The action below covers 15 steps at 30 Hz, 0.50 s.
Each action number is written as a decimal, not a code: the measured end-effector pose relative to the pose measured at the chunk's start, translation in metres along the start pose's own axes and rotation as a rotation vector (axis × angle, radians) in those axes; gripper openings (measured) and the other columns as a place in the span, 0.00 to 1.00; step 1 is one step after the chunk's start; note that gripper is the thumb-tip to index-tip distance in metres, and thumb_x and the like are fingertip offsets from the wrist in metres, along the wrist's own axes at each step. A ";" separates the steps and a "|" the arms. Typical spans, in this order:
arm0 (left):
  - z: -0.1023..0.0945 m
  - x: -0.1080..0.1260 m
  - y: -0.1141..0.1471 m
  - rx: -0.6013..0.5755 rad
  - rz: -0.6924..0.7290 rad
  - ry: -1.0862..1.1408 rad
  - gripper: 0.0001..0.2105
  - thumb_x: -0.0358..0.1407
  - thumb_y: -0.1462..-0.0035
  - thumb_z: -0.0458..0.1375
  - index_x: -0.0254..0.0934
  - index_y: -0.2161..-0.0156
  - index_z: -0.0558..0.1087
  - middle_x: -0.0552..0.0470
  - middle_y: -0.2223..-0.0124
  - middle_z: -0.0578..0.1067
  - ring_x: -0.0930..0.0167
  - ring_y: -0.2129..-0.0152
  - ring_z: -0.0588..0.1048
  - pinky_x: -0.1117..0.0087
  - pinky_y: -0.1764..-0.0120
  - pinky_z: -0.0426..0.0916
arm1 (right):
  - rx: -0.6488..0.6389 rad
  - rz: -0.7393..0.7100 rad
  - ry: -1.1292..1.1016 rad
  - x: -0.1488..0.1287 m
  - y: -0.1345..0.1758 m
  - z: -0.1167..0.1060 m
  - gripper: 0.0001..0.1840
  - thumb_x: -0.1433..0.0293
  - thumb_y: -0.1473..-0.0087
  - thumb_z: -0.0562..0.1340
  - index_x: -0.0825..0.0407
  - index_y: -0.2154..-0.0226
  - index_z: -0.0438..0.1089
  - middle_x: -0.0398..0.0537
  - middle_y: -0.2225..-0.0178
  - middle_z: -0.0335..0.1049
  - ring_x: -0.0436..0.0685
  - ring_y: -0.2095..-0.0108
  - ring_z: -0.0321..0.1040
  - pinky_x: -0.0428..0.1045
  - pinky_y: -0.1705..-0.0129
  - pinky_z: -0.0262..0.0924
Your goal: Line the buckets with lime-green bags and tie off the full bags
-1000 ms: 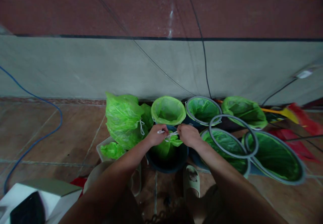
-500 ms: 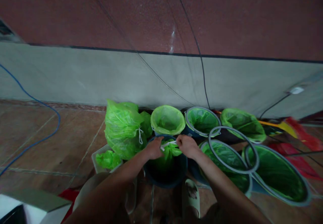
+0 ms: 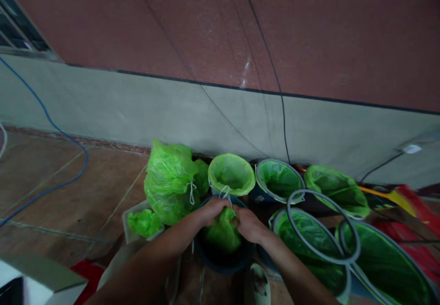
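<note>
Left hand: the left hand point(image 3: 213, 209) is closed, its fingers bent around the gathered neck of the green bag point(image 3: 225, 238).
Right hand: the right hand point(image 3: 249, 224) is curled at the other side of the same neck and grips it; some fingertips are hidden.
White string: the loops of white string point(image 3: 225, 189) rise between the two hands; which fingers pinch it, I cannot tell.
Held bag: it is below both hands, its lower part inside the dark bin point(image 3: 225, 268). The neck is gathered; whether the knot is finished does not show.
Bag already tied: beside the left hand, on its outer side, a big full bag point(image 3: 168, 177) has its neck drawn together with string.
Pale tub: nearer to the left forearm, the pale tub point(image 3: 125, 225) holds a crumpled green bag point(image 3: 144, 222).
Bins with open bags: one lined bin point(image 3: 232, 174) is just beyond the hands, and four more, also lined, are to the right of the right hand; these five mouths are not gathered.
Grey ring: past the right hand, a loose grey ring point(image 3: 358, 246) lies across two bins.
</note>
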<state>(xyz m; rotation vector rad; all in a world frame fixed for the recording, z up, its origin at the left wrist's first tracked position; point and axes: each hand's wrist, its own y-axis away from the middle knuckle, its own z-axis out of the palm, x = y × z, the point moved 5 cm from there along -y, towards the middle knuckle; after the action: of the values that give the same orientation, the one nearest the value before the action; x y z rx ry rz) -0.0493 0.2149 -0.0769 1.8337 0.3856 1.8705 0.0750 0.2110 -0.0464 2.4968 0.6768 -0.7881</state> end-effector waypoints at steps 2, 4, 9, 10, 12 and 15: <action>-0.008 0.011 0.001 0.064 0.046 -0.070 0.09 0.39 0.50 0.57 0.35 0.70 0.72 0.52 0.74 0.73 0.69 0.77 0.73 0.68 0.70 0.68 | 0.000 0.017 -0.094 0.003 -0.005 0.003 0.09 0.73 0.47 0.55 0.53 0.64 0.69 0.49 0.64 0.74 0.56 0.61 0.70 0.50 0.55 0.60; -0.019 0.029 0.006 0.214 0.223 -0.277 0.14 0.43 0.50 0.60 0.35 0.62 0.73 0.50 0.68 0.76 0.67 0.70 0.75 0.65 0.63 0.70 | -0.011 0.071 -0.231 0.008 -0.010 0.003 0.06 0.70 0.46 0.55 0.53 0.71 0.67 0.45 0.72 0.70 0.52 0.70 0.66 0.47 0.65 0.58; -0.010 0.051 0.027 0.086 0.620 -0.641 0.31 0.45 0.51 0.64 0.38 0.43 0.65 0.42 0.43 0.70 0.61 0.49 0.72 0.60 0.48 0.66 | -0.006 0.218 -0.603 0.018 -0.011 -0.002 0.18 0.57 0.47 0.59 0.53 0.79 0.64 0.41 0.81 0.62 0.48 0.79 0.56 0.45 0.75 0.51; -0.005 0.048 0.029 -0.023 0.625 -0.698 0.31 0.45 0.53 0.65 0.38 0.43 0.67 0.42 0.44 0.71 0.60 0.49 0.72 0.60 0.48 0.66 | 0.002 0.237 -0.688 0.018 -0.009 -0.004 0.21 0.53 0.47 0.60 0.53 0.78 0.66 0.42 0.80 0.64 0.49 0.78 0.58 0.46 0.74 0.53; 0.004 0.039 0.031 -0.221 0.582 -0.809 0.31 0.42 0.57 0.67 0.38 0.46 0.69 0.44 0.48 0.75 0.59 0.52 0.74 0.61 0.49 0.68 | 0.001 0.287 -0.838 0.018 -0.005 -0.005 0.26 0.47 0.50 0.60 0.53 0.76 0.69 0.46 0.77 0.69 0.51 0.76 0.63 0.48 0.72 0.58; 0.009 0.029 0.027 -0.325 0.479 -0.943 0.17 0.36 0.50 0.61 0.36 0.53 0.73 0.45 0.54 0.78 0.62 0.56 0.76 0.63 0.51 0.69 | 0.017 0.341 -0.837 0.022 -0.003 -0.011 0.29 0.43 0.52 0.58 0.53 0.75 0.70 0.49 0.74 0.72 0.55 0.75 0.67 0.51 0.69 0.62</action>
<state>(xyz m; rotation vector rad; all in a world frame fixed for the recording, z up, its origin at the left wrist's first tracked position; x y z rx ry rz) -0.0437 0.2059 -0.0372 2.4141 -0.6858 0.9945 0.0934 0.2264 -0.0532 1.9266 -0.0490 -1.5318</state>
